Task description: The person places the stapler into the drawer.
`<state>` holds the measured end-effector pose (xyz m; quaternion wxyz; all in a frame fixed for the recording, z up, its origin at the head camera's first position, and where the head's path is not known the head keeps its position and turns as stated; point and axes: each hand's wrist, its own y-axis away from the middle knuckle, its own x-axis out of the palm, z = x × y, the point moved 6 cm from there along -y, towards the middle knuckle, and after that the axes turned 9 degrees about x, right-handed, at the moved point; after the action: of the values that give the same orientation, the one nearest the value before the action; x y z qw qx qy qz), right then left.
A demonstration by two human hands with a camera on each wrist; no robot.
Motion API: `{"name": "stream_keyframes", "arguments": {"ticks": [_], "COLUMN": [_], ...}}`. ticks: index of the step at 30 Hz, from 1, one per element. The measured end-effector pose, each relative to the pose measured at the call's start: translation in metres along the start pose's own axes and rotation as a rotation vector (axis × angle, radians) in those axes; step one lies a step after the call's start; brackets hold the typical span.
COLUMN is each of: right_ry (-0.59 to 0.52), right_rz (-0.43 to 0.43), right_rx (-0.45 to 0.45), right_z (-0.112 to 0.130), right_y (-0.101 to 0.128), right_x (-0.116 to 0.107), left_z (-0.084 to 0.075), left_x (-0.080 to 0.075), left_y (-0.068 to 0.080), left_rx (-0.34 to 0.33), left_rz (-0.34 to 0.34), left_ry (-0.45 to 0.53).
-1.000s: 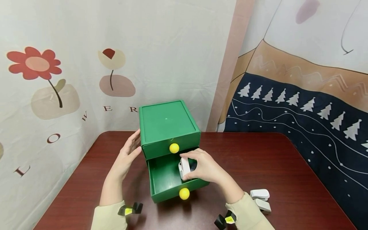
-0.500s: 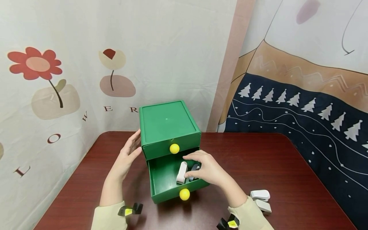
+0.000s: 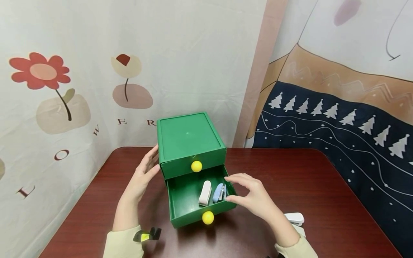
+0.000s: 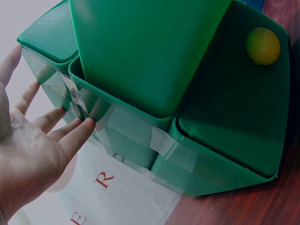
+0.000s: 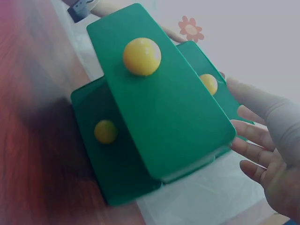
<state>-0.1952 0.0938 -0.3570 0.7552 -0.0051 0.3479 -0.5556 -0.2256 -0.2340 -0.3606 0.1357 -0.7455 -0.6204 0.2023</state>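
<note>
A green drawer cabinet (image 3: 190,138) stands on the table with its middle drawer (image 3: 184,197) pulled out. In that drawer a white stapler (image 3: 205,193) and a blue stapler (image 3: 218,192) lie side by side. My left hand (image 3: 141,179) rests its straightened fingertips against the cabinet's left side, also visible in the left wrist view. At the drawer's right edge, my right hand (image 3: 255,197) holds nothing, thumb and fingers spread apart. The right wrist view shows those fingers (image 5: 253,133) near the drawer's side; whether they touch it I cannot tell.
Two white staplers, one (image 3: 295,218) plainer to see, lie on the dark red table (image 3: 290,179) to the right, partly behind my right forearm. Yellow ball knobs (image 3: 208,218) stick out from the drawer fronts. A printed curtain (image 3: 193,71) hangs behind.
My right hand has let go of the white stapler, leaving it in the drawer, and has moved right, uncovering the blue stapler. My left hand has stayed in place.
</note>
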Motion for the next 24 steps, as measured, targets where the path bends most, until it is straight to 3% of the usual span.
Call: {"name": "stream_keyframes", "arguments": {"ticks": [11, 18, 24], "right_ry": [0.120, 0.158, 0.170], "right_rz": [-0.083, -0.138, -0.108], "right_rx": [0.024, -0.018, 0.063], "right_z": [-0.028, -0.051, -0.071], "right_y": [0.042, 0.064, 0.083], "right_x": [-0.045, -0.071, -0.086], "left_z": [0.000, 0.001, 0.000], "left_x": [0.001, 0.000, 0.000], "left_y": [-0.001, 0.000, 0.001], "left_rx": [0.005, 0.003, 0.002], "left_rz": [0.006, 0.003, 0.006], "left_ry": [0.002, -0.003, -0.013]}}
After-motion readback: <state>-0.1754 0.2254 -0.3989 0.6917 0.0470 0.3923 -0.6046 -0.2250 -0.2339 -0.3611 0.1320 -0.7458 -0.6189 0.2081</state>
